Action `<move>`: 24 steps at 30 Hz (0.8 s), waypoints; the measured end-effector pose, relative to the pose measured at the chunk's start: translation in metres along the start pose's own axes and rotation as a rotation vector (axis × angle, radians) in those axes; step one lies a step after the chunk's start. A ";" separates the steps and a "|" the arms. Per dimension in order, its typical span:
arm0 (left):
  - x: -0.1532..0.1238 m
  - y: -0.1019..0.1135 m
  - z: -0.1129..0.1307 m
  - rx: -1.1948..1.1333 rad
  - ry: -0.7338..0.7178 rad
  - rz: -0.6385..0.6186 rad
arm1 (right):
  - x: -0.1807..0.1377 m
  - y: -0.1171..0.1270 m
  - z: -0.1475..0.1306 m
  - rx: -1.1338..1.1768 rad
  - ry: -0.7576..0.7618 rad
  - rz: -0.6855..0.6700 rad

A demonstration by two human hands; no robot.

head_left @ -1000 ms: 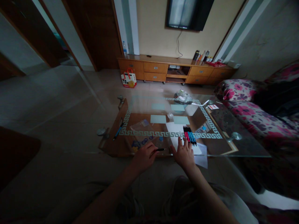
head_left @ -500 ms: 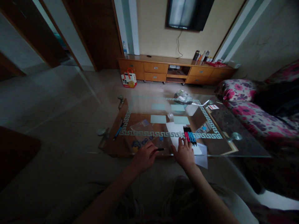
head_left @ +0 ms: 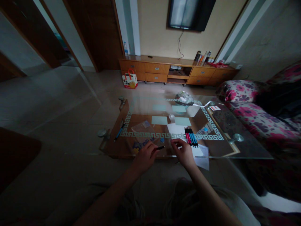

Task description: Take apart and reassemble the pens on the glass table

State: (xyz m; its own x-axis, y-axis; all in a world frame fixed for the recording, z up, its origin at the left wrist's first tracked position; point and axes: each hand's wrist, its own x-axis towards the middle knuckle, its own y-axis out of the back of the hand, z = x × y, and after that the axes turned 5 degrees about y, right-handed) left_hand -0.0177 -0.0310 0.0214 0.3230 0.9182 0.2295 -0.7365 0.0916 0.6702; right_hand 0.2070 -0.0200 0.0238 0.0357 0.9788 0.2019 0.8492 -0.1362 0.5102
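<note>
Beyond the glass worktop (head_left: 249, 151), a long wooden cabinet (head_left: 156, 68) stood against the wall under a television (head_left: 190, 14). Over the worktop's near edge, about midway along, the left hand (head_left: 144, 157) had its fingers pinched round a dark pen (head_left: 160, 147). Just across a narrow gap, to the right of the pen's free end, was the right hand (head_left: 184, 154), its thumb and fingers curled toward each other; the light was poor, and whether they gripped some small part could not be told. So the left hand was the one on the pen, with the right one close off its tip.

The dark pen's long axis ran nearly along the near edge, its free end pointing right and slightly toward the far edge. Beside the right hand's fingers, farther from the near edge, a row of pens (head_left: 191, 137) lay side by side over white paper (head_left: 174, 128), their long axes running from far edge to near. One blue pen (head_left: 119, 132) lay alone, slanted, by the worktop's left edge.
</note>
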 end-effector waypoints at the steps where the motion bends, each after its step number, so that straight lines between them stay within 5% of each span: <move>1: 0.000 0.000 0.000 0.004 0.008 0.013 | 0.000 -0.001 -0.001 0.040 0.000 -0.016; 24: 0.001 0.002 -0.001 0.086 0.001 0.049 | -0.003 -0.006 -0.009 0.324 -0.055 -0.137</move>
State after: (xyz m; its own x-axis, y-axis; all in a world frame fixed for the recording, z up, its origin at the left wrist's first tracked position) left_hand -0.0198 -0.0297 0.0225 0.2874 0.9211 0.2628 -0.6976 0.0132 0.7163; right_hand 0.1967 -0.0234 0.0278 -0.0691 0.9926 0.0999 0.9707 0.0438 0.2362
